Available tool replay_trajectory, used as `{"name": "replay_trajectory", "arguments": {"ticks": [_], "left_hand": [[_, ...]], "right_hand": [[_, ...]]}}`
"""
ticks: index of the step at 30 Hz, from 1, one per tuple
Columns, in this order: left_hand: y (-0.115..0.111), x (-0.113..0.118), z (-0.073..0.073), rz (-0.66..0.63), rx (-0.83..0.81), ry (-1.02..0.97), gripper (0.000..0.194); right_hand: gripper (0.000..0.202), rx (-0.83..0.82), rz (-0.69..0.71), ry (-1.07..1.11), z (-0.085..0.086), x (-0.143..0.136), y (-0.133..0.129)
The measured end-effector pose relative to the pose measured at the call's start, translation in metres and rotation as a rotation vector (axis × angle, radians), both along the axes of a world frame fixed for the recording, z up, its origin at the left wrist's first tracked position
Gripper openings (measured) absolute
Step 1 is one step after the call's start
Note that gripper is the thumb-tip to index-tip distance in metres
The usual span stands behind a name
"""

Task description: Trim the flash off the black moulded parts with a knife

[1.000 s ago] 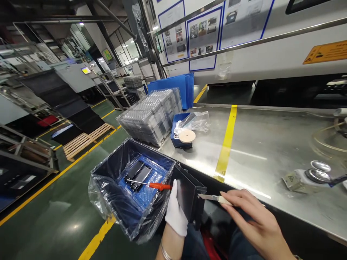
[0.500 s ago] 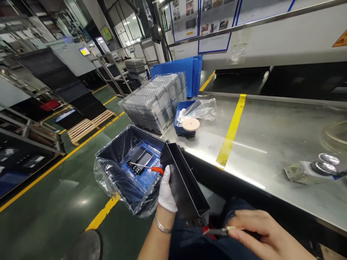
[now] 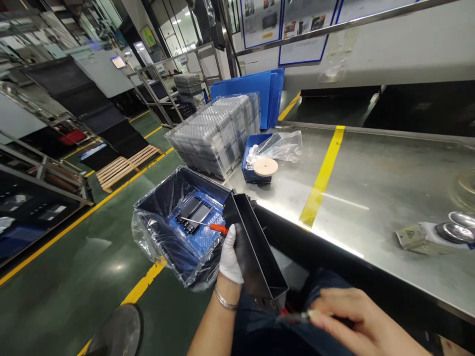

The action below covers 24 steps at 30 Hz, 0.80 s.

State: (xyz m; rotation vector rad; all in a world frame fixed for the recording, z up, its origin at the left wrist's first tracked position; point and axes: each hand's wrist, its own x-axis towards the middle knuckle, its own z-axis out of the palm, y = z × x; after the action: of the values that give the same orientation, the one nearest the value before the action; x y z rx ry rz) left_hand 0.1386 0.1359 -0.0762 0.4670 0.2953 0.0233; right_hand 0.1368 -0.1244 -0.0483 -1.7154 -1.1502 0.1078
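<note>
My left hand, in a white glove, is closed around the side of a long black open-topped metal housing, which slants across my lap. A screwdriver with a red handle juts out to the left by its thumb, the shaft above the bin. The bare right hand pinches a slim tool with a metal blade, blurred by motion, close to the near end of the housing. Something red shows beneath that end; what it is, I cannot tell.
Left of the housing stands a plastic-lined bin with black parts inside. The steel bench carries stacked clear trays, a small blue box with a round tan disc, and a metal device.
The view has shifted slightly, so the bench and bin sit a little differently. The blade in my right hand is more blurred. Both hands keep their holds on the housing and the tool.
</note>
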Motion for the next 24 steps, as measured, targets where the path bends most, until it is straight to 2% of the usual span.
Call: {"name": "replay_trajectory", "arguments": {"ticks": [1, 3, 6, 7, 8, 10, 13, 15, 17, 19, 21, 23, 24], "left_hand": [[-0.003, 0.000, 0.004, 0.094, -0.026, 0.053, 0.023], [-0.010, 0.000, 0.016, 0.178, -0.089, 0.205, 0.028], [-0.020, -0.003, 0.031, 0.086, -0.072, 0.360, 0.056], [-0.021, -0.004, 0.033, 0.061, -0.051, 0.363, 0.057], [-0.021, -0.005, 0.033, 0.048, -0.030, 0.327, 0.049], [-0.017, -0.006, 0.030, 0.037, -0.004, 0.216, 0.026], [-0.009, -0.007, 0.024, 0.012, 0.055, 0.127, 0.050], [-0.009, -0.007, 0.019, -0.035, 0.054, 0.137, 0.055], [-0.015, -0.007, 0.012, -0.098, 0.034, 0.111, 0.063], [-0.025, -0.007, 0.000, -0.223, 0.023, 0.009, 0.068], [-0.035, -0.007, -0.012, -0.381, 0.036, -0.113, 0.069], [-0.044, -0.008, -0.019, -0.463, 0.096, -0.181, 0.069], [-0.047, -0.009, -0.019, -0.464, 0.142, -0.177, 0.070]], "right_hand": [[0.031, -0.011, 0.020, 0.004, 0.001, 0.001, 0.001], [0.033, 0.009, 0.003, 0.000, 0.003, 0.005, 0.006], [0.033, 0.115, -0.111, -0.066, 0.006, 0.012, 0.014], [0.034, 0.129, -0.118, -0.089, 0.006, 0.014, 0.015], [0.035, 0.117, -0.098, -0.098, 0.007, 0.015, 0.015], [0.035, 0.033, -0.023, -0.079, 0.007, 0.014, 0.011], [0.034, -0.056, 0.019, -0.019, 0.008, 0.015, 0.003], [0.031, 0.034, -0.086, -0.026, 0.008, 0.021, 0.005], [0.023, 0.206, -0.262, -0.090, 0.007, 0.030, 0.015], [0.009, 0.357, -0.415, -0.161, 0.006, 0.038, 0.031], [0.010, 0.419, -0.464, -0.193, 0.005, 0.042, 0.048], [0.019, 0.441, -0.483, -0.216, 0.004, 0.044, 0.060], [0.023, 0.453, -0.498, -0.230, 0.003, 0.044, 0.063]]}}
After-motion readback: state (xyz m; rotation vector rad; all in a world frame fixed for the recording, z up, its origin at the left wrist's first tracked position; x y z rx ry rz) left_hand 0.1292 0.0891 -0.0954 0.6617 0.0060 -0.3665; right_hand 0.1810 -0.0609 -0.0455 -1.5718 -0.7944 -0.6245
